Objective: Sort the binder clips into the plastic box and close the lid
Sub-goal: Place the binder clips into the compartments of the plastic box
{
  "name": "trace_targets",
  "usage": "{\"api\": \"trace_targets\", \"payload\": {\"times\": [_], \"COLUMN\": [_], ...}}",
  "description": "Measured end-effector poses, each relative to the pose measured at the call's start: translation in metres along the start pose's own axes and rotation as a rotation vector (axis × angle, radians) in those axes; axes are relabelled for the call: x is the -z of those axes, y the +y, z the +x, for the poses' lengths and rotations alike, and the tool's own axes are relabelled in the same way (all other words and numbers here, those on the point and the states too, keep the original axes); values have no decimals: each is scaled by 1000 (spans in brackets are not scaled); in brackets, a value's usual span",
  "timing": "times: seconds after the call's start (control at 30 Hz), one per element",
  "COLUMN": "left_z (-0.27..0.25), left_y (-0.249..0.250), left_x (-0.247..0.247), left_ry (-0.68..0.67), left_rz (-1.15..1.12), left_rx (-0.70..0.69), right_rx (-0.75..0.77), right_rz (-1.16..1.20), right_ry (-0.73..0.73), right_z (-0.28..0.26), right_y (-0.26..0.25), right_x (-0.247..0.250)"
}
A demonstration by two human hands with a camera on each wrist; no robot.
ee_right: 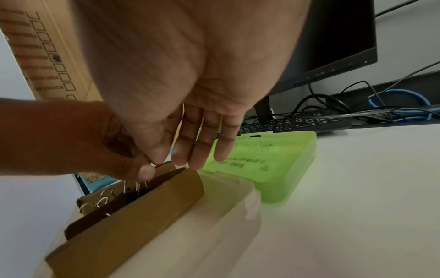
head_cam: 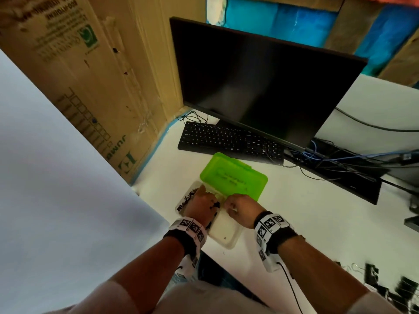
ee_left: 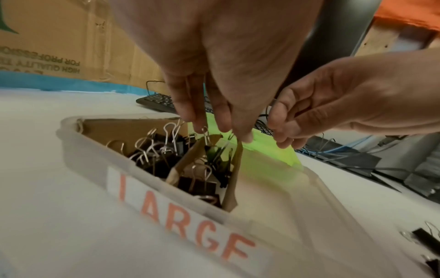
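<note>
Left hand (head_cam: pixel 203 206): reaching down into the plastic box, fingertips pinching the wire handle of a binder clip (ee_left: pixel 205 138) above the cardboard dividers.
Right hand (head_cam: pixel 241 207): hovering over the box's hinge edge, fingers hanging loosely curled; whether it is grasping anything cannot be told.
Desk (head_cam: pixel 283 223): white, carrying everything below.
Monitor (head_cam: pixel 260 82): standing dark at the back, with a black keyboard (head_cam: pixel 229 141) lying in front of it.
Plastic box (head_cam: pixel 224 234): translucent, sitting at the near desk edge, its green lid (head_cam: pixel 233 175) lying open and flat toward the keyboard.
Box contents: black binder clips (ee_left: pixel 154 150) with silver wire handles piling up in the far compartment, a few more in the narrow section between two brown cardboard dividers (ee_left: pixel 234 169); the near compartment is showing only its pale floor.
Left wrist view only: showing a white label (ee_left: pixel 188 222) on the box wall reading LARGE in orange letters.
Head view only: showing loose binder clips (head_cam: pixel 385 288), blurred, lying on the desk at the person's right.
</note>
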State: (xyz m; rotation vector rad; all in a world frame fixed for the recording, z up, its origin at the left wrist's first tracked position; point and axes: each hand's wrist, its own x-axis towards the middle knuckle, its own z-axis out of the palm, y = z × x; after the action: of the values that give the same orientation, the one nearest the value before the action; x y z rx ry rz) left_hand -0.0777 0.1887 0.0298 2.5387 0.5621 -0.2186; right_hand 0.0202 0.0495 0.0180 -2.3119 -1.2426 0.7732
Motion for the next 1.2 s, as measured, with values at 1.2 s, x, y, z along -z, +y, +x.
{"api": "trace_targets", "payload": {"times": [1.2], "left_z": [6], "left_y": [146], "left_x": [-159], "left_ry": [-540], "left_rz": [189], "left_rx": [-483], "right_rx": [-360], "right_rz": [-49], "right_ry": [80], "right_z": [-216], "right_y": [121], "right_x": [-45]}}
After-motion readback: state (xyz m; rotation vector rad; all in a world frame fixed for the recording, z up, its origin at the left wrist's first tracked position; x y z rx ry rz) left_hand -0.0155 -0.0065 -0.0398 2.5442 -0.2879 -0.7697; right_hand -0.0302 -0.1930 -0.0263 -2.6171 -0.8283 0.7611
